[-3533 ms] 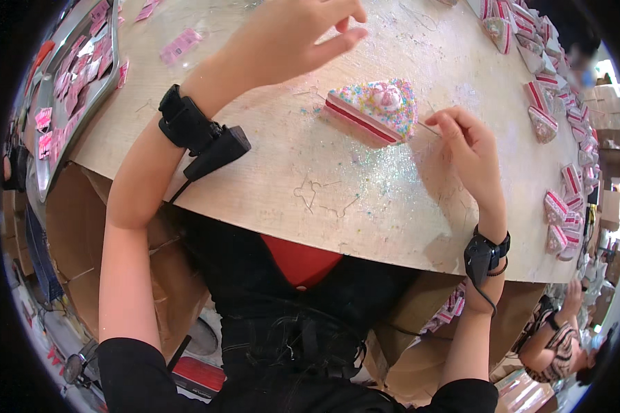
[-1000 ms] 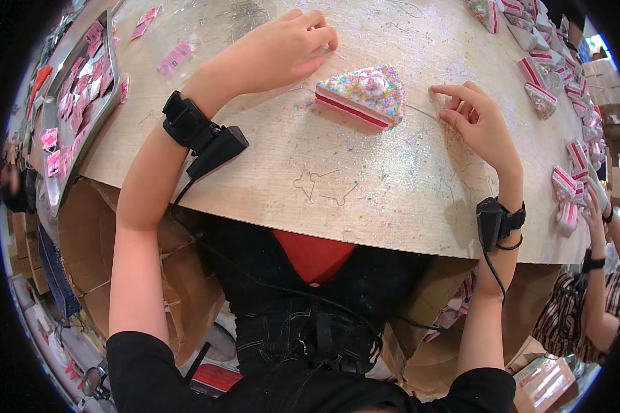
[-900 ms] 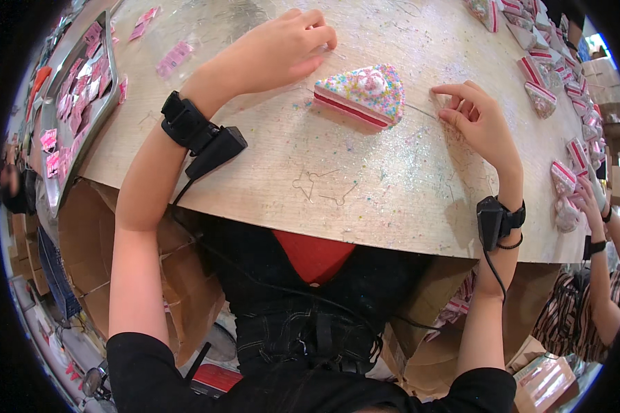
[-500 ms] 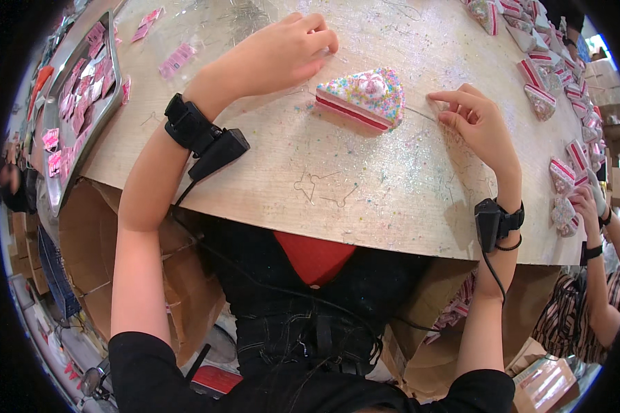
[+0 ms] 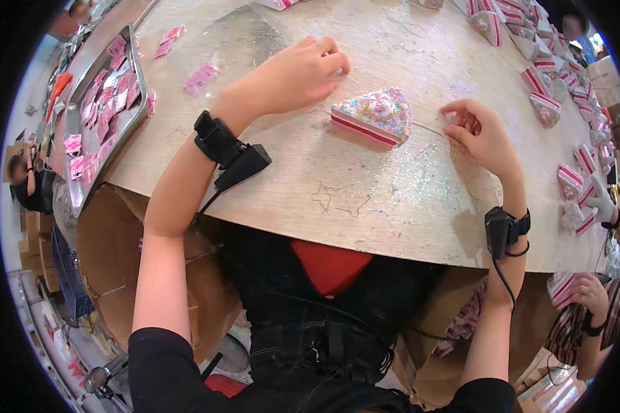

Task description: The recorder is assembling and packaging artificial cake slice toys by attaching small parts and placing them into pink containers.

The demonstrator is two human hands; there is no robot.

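Note:
A toy cake slice (image 5: 375, 113) lies on the table between my hands. It has red and white layers, coloured sprinkles on top and a pale swirl. My left hand (image 5: 293, 79) hovers beyond its pointed end, fingers bent and thumb held apart from them; I see nothing in its grip. To the right of the slice is my right hand (image 5: 479, 134), index finger stretched toward the slice and thumb spread away. A thin dark line runs on the table between slice and right hand; whether it is a thread or a scratch I cannot tell.
A metal tray (image 5: 145, 89) of pink packets stands at the left. More wrapped cake slices (image 5: 545, 109) are piled along the right. Clear film (image 5: 255, 41) lies at the back, bent wires (image 5: 337, 199) near the front. Another person's hand (image 5: 589, 292) holds a slice at far right.
The whole view has shifted, so the table appears lower and further right. My right thumb and index finger have spread apart. The other person's hand has moved nearer with a slice.

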